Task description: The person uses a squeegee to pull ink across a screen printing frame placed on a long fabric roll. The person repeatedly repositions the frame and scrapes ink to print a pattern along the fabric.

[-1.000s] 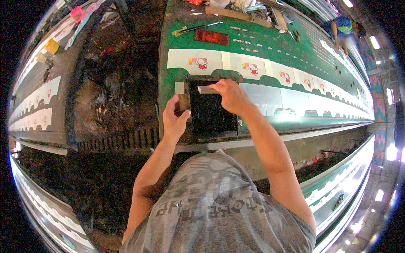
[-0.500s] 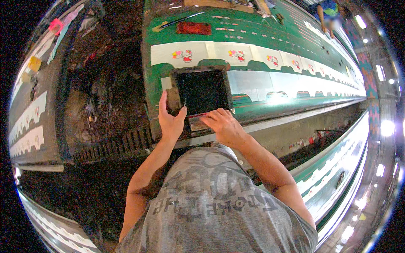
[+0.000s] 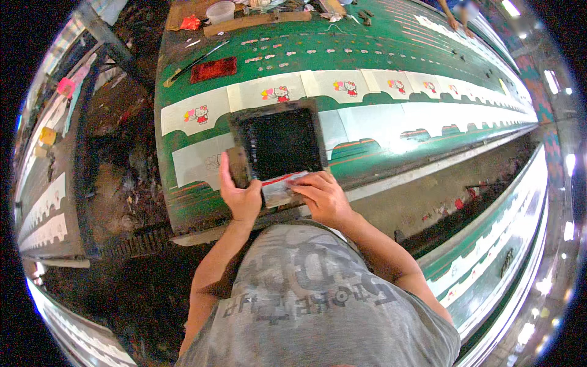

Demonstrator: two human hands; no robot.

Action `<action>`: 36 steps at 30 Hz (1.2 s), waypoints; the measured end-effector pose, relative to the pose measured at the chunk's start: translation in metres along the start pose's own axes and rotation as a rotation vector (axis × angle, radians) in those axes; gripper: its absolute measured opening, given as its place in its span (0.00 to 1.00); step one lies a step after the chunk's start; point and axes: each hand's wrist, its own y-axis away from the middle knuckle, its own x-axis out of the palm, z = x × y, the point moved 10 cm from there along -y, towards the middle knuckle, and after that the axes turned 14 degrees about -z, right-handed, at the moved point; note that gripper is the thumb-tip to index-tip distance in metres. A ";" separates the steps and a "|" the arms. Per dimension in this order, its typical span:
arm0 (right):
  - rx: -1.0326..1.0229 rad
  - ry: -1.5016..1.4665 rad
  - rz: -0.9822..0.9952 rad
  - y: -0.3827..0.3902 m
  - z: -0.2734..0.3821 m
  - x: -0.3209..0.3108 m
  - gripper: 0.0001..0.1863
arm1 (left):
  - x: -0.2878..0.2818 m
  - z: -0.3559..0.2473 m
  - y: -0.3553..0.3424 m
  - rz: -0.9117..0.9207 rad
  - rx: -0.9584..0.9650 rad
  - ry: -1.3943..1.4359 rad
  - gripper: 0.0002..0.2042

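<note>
A dark screen frame [image 3: 284, 142] with black mesh lies tilted on a row of white paper pieces [image 3: 367, 119]; the piece at its left [image 3: 194, 164] bears a faint outline. My left hand [image 3: 240, 196] grips the frame's left side. My right hand [image 3: 324, 199] has its fingers closed on a squeegee [image 3: 278, 180] with a red edge, along the frame's near bar. Beyond, another row of white pieces [image 3: 189, 122] carries small colored cartoon prints on the green table [image 3: 342, 43].
A red pad [image 3: 213, 70], thin dark tool [image 3: 189, 64], white tub [image 3: 220, 12] and scraps lie farther back. A co-worker's hands [image 3: 461, 27] are over the table's far right. A side table [image 3: 46, 183] stands left across a dark gap; another [image 3: 483, 244] is at lower right.
The squeegee has come from the frame's far edge down to its near edge. The frame now lies one piece farther right along the row, uncovering the outlined piece at its left.
</note>
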 end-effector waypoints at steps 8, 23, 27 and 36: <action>0.044 -0.087 0.074 0.012 -0.070 -0.082 0.21 | 0.084 -0.016 0.052 -0.008 -0.061 -0.038 0.49; -0.181 0.067 0.518 -0.026 -0.059 -0.052 0.20 | 0.095 -0.012 0.052 0.010 -0.218 -0.019 0.48; -0.063 0.046 0.710 -0.057 -0.093 -0.039 0.19 | 0.091 -0.003 0.056 0.020 -0.221 -0.004 0.43; 0.012 0.147 0.436 -0.133 -0.156 -0.001 0.22 | 0.090 0.009 0.041 0.096 -0.253 0.019 0.37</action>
